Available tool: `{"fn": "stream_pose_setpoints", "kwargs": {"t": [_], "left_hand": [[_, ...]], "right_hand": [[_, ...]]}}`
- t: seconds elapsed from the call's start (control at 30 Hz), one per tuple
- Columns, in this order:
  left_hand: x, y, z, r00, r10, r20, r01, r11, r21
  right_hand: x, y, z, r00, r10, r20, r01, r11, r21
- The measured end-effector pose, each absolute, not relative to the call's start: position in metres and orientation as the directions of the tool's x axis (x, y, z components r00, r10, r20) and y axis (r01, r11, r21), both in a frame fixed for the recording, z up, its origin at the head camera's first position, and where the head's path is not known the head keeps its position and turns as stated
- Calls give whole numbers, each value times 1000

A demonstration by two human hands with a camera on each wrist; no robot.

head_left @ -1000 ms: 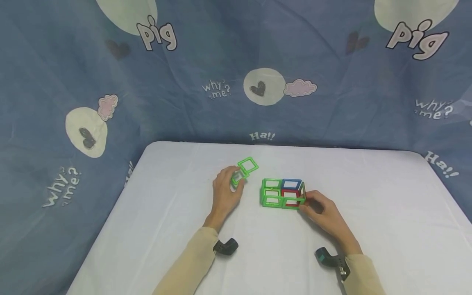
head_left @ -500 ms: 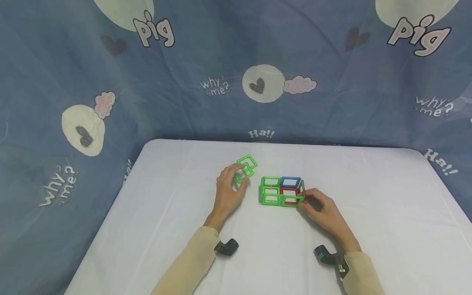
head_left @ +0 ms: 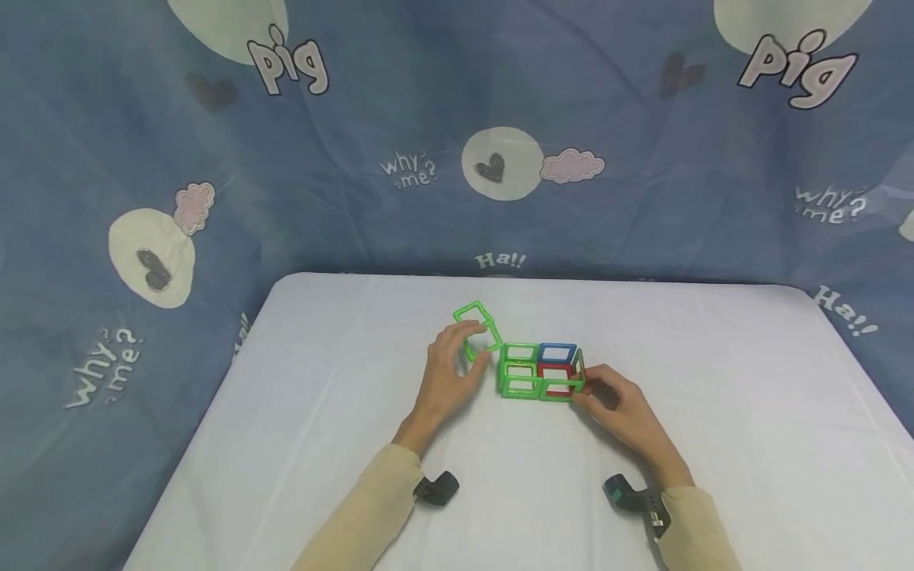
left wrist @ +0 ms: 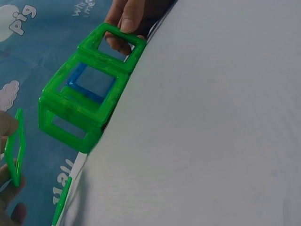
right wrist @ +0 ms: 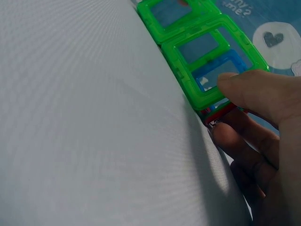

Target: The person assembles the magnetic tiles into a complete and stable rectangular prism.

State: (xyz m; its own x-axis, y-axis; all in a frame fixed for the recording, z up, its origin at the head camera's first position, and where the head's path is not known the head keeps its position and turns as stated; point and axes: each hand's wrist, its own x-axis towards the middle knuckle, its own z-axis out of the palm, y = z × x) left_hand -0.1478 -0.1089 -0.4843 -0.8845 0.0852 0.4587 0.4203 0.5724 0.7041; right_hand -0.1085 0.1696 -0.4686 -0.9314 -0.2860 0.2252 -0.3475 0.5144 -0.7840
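Observation:
In the head view my left hand [head_left: 441, 390] pinches a green square magnetic tile [head_left: 496, 334] by its edges, tilted up close to the left end of a box-like frame. A second green square tile [head_left: 485, 311] lies flat just behind it. The magnetic tile frame [head_left: 521, 379] stands on the table, mostly green, with a blue tile [head_left: 557, 345] at the back and a red tile [head_left: 554, 365] within. At its right end my right hand [head_left: 628, 416] holds on. Its thumb [right wrist: 249, 89] presses the upright green tile [right wrist: 188, 92], with curled fingers low behind the corner.
A white cloth covers the table [head_left: 714, 357]. Behind and to the left hangs a blue printed curtain [head_left: 400, 95]. Dark wrist cameras, left [head_left: 437, 488] and right [head_left: 628, 496], sit over the cloth beside the beige sleeves.
My left hand has lifted and moved the green tile rightward, from near the flat one to the left end of the frame. The right hand keeps its hold at the right end.

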Motion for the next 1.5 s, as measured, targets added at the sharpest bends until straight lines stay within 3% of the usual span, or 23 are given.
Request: {"fn": "stream_pose_setpoints", "kwargs": {"t": [0.37, 0.8, 1.5], "left_hand": [[-150, -98, -468, -863, 174, 474, 485, 545, 684], [-148, -90, -464, -845, 256, 470, 523, 584, 621], [-141, -49, -460, -797, 377, 473, 597, 609, 522]], "right_hand": [[-109, 174, -471, -922, -295, 253, -373, 495, -784], [-110, 165, -471, -933, -305, 190, -323, 485, -813], [-110, 174, -471, -911, -317, 265, -391, 459, -798]]}}
